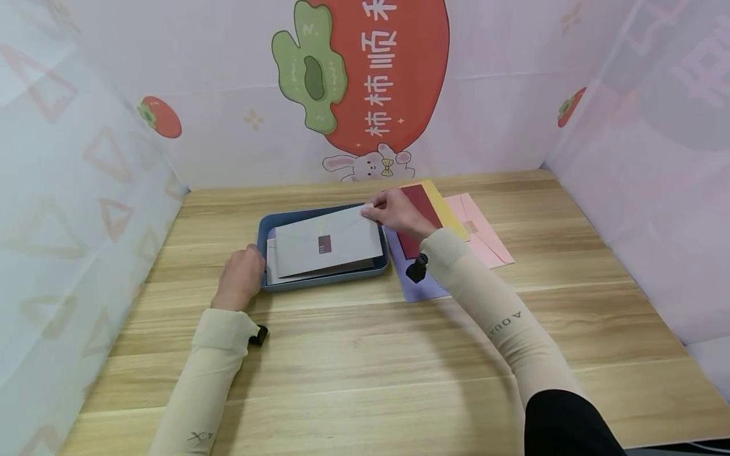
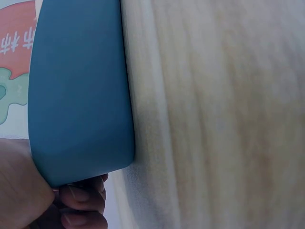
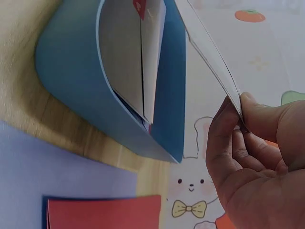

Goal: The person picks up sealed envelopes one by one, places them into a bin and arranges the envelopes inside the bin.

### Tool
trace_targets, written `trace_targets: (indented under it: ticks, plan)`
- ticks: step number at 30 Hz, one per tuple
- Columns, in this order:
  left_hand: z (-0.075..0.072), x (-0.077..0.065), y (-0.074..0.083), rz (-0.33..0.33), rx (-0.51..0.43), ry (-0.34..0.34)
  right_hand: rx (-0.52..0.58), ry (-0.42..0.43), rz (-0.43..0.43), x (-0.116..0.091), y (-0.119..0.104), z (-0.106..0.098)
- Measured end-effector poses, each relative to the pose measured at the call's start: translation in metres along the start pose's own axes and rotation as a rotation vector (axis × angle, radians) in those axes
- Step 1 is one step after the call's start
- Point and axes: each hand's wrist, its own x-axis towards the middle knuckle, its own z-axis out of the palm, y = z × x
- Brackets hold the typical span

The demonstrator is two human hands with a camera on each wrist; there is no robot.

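My right hand (image 1: 402, 212) pinches the upper right corner of a white envelope (image 1: 296, 240) between thumb and fingers. The envelope is tilted, its right end lifted above a blue tray (image 1: 342, 277); a small dark rectangle is printed on its face. Under it, other paper envelopes (image 3: 125, 62) lie inside the tray, partly covered. At the tray's left end my left hand (image 1: 241, 272) grips the wall, and the left wrist view shows curled fingers (image 2: 83, 198) at the tray's end.
Right of the tray, several envelopes overlap on the wooden table (image 1: 342, 367): a purple one (image 1: 419, 290), a dark red one (image 1: 422, 206), a yellow one (image 1: 441, 206) and a pink one (image 1: 485, 231). Printed cloth walls (image 1: 228, 76) stand at the back and both sides.
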Motion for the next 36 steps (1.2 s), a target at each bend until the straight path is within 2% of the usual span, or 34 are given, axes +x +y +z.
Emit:
trace_targets:
  ticks: [7, 11, 15, 19, 24, 36]
  plan:
    - [0.0, -0.001, 0.0, 0.007, 0.0, 0.0, -0.05, 0.003, 0.013, 0.003, -0.004, 0.01]
    - [0.001, -0.001, 0.001, 0.009, 0.0, 0.004, -0.119, 0.018, 0.007, 0.006, -0.004, 0.016]
    - [0.002, 0.0, 0.0, 0.013, -0.008, 0.006, -0.206, 0.038, -0.04, 0.007, -0.003, 0.021]
    - [0.002, -0.001, 0.0, 0.013, -0.015, 0.007, -0.244, 0.058, -0.089, 0.008, -0.003, 0.021]
    - [0.002, -0.002, -0.001, 0.014, -0.018, 0.01, -0.241, 0.072, -0.102, 0.005, -0.002, 0.016]
    - [0.002, -0.001, 0.0, -0.003, -0.016, -0.024, -0.214, 0.087, -0.061, -0.008, 0.01, -0.004]
